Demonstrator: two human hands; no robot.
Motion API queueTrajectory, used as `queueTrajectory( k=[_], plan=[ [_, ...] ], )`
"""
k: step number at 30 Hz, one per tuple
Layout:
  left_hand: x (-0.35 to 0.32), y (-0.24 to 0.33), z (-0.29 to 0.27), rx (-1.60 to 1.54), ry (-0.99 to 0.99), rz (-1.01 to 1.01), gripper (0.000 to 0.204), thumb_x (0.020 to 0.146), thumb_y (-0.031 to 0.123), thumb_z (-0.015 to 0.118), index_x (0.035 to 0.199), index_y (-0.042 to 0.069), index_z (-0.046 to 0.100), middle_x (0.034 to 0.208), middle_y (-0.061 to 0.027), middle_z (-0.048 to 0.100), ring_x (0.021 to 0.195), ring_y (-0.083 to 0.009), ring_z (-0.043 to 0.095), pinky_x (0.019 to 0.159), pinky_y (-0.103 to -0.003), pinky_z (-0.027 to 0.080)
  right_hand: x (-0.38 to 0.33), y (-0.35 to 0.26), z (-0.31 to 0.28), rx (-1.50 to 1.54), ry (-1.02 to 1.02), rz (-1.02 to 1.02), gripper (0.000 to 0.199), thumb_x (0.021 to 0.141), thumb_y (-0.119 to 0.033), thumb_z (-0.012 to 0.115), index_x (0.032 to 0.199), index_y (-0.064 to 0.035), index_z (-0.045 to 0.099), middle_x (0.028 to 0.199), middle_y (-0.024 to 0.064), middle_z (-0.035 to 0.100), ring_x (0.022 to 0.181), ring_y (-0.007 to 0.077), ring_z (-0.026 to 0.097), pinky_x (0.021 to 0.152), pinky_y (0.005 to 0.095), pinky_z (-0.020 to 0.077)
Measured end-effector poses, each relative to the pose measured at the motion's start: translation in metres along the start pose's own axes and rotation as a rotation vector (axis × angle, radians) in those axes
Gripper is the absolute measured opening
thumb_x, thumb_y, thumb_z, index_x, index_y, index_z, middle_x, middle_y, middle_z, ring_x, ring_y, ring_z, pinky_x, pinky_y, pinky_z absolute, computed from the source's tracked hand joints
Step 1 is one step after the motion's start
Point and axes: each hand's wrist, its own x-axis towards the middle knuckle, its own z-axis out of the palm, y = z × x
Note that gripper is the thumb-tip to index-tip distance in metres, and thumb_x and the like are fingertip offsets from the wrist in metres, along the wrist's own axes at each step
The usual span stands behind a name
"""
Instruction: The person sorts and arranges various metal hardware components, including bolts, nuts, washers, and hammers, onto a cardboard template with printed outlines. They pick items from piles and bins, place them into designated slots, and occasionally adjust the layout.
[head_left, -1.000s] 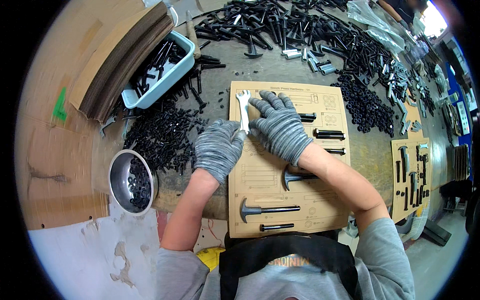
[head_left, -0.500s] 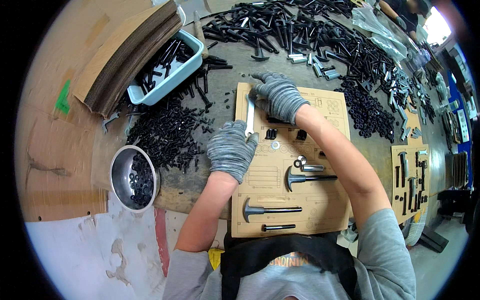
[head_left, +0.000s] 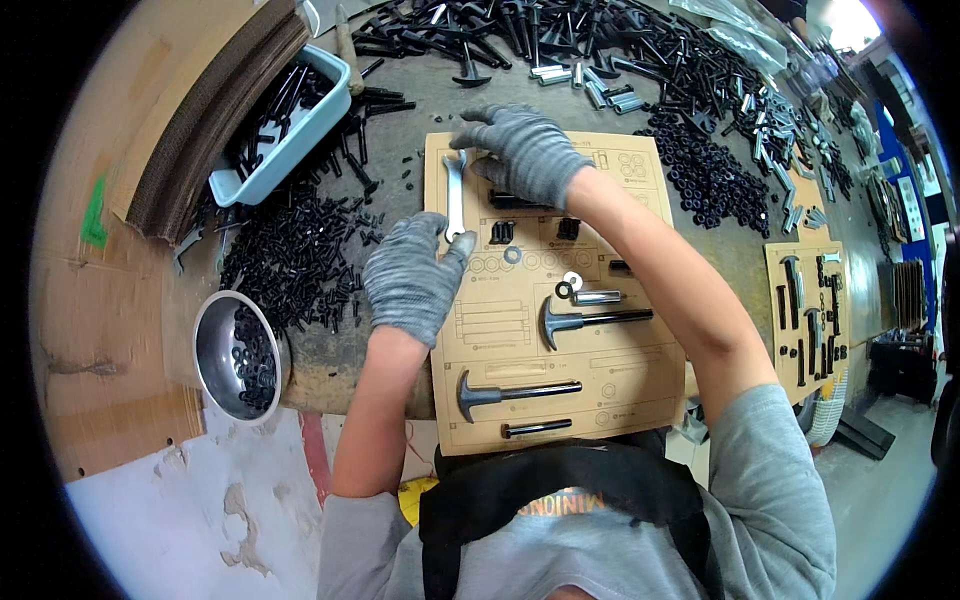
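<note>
A silver open-end wrench (head_left: 454,195) lies lengthwise along the upper left edge of a printed cardboard board (head_left: 650,420). My left hand (head_left: 412,283), in a grey knitted glove, has thumb and forefinger closed about its lower end. Over the wrench's upper end reaches my right hand (head_left: 530,152), gloved alike, its fingers apart and holding nothing I can see. Below the hands, the board carries short black bolts (head_left: 503,232), a washer (head_left: 513,255), a silver sleeve (head_left: 597,297), an upper T-handled rod (head_left: 595,318), a lower T-handled rod (head_left: 520,392) and a black bolt (head_left: 537,428).
Left of the board are a heap of small black screws (head_left: 285,250), a steel bowl (head_left: 205,350) of black rings and a light-blue bin (head_left: 335,100). Beyond lie piled T-handles (head_left: 540,30) and black nuts (head_left: 705,180). Another filled board (head_left: 790,255) stands at right.
The whole view has shifted, so the board appears further left and higher. My right fingers have spread away from the wrench's upper end. My left hand stays at its lower end.
</note>
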Motion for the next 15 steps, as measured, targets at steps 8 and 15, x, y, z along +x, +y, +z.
queueTrajectory(
  k=[8,15],
  plan=[
    [-0.029,-0.008,-0.033,-0.083,0.023,0.231,0.021,0.082,0.014,0.063,0.102,0.009,0.067,0.092,-0.0125,0.066,0.084,-0.0293,0.063,0.078,-0.039,0.051,-0.106,-0.029,-0.068,0.256,-0.070,0.153,0.017,0.082,-0.012,0.068,0.099,-0.0079,0.069,0.086,0.0101,0.068,0.077,0.0260,0.066,0.071,0.0333,0.0540],
    [-0.042,-0.041,-0.076,-0.124,0.043,0.161,0.018,0.084,0.012,0.064,0.101,0.007,0.068,0.100,-0.0115,0.067,0.094,-0.0278,0.063,0.085,-0.037,0.050,-0.130,-0.050,-0.080,0.092,-0.367,0.207,0.017,0.076,-0.008,0.067,0.093,-0.0079,0.070,0.089,0.0090,0.065,0.078,0.0296,0.064,0.070,0.0369,0.0526]
  ],
)
